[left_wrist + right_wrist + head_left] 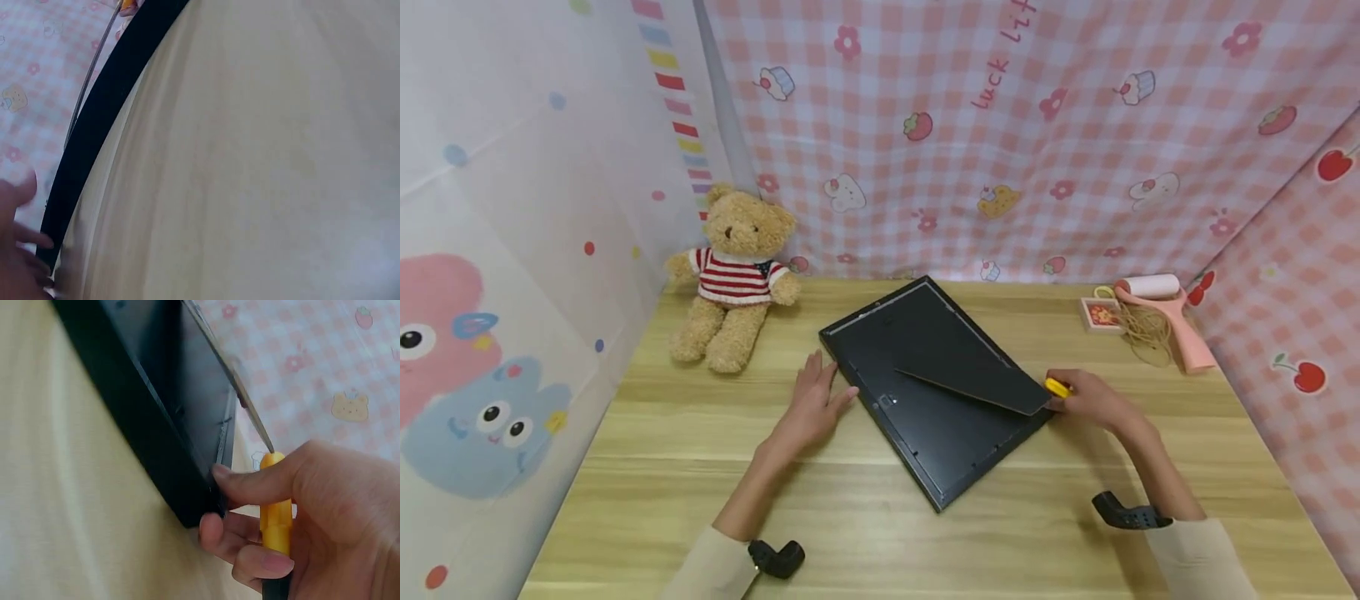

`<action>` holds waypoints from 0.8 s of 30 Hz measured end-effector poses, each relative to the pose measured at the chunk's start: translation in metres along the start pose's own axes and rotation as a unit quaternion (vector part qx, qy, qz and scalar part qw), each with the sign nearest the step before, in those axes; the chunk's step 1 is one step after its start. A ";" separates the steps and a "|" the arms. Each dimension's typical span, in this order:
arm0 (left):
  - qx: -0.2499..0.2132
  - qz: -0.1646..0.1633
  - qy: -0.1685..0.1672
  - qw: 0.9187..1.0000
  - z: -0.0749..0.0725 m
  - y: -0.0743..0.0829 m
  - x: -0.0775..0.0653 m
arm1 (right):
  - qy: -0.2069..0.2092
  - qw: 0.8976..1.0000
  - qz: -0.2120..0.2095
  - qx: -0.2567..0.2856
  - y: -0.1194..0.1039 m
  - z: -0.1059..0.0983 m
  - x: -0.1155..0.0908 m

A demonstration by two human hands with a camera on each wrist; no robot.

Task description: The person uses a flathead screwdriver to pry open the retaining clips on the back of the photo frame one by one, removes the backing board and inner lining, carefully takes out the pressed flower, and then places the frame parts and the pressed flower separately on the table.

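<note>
A black picture frame [887, 421] lies back side up on the table, turned at an angle. Its dark backing board [977, 354] is tilted, with one edge raised above the frame. My left hand [814, 400] rests at the frame's left edge, fingers spread and mostly straight; in the left wrist view, fingertips lie right at the black rim [87, 150]. My right hand [1093, 400] is at the right corner. Its curled fingers hold a yellow-and-black handle [275, 515], while thumb and a fingertip pinch the frame's corner. The board's raised edge [250, 412] meets the handle's top in the right wrist view.
A teddy bear [737, 279] in a striped sweater sits at the back left. At the back right lie a pink Y-shaped handle [1183, 333], a white roll [1152, 286], tan twine [1146, 332] and a small picture box [1103, 316]. Patterned curtains [880, 150] enclose the table.
</note>
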State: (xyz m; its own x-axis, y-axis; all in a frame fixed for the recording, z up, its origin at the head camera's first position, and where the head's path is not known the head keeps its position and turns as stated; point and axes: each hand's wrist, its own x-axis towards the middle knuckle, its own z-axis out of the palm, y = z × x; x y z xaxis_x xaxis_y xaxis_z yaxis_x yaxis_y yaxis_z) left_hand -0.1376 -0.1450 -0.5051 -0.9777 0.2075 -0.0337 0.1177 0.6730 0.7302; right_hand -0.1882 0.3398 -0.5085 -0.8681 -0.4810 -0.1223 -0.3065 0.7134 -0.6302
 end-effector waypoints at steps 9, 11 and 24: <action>-0.045 0.060 -0.081 0.994 0.006 -0.012 0.025 | -0.029 0.996 -0.063 0.053 -0.010 0.030 -0.020; -0.034 0.068 -0.094 0.993 0.005 -0.015 0.032 | -0.042 0.993 -0.077 0.084 -0.031 0.030 -0.029; -0.066 0.068 -0.116 0.989 0.004 -0.019 0.045 | -0.067 0.993 -0.046 0.088 -0.069 0.032 -0.072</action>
State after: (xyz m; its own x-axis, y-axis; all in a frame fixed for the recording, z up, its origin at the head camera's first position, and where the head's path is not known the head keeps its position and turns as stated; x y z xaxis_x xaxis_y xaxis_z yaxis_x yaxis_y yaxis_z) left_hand -0.1827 -0.1459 -0.5232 -0.8860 0.4578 -0.0742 0.2061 0.5320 0.8212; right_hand -0.0917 0.3091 -0.4809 -0.7765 -0.6116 -0.1513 -0.2987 0.5687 -0.7664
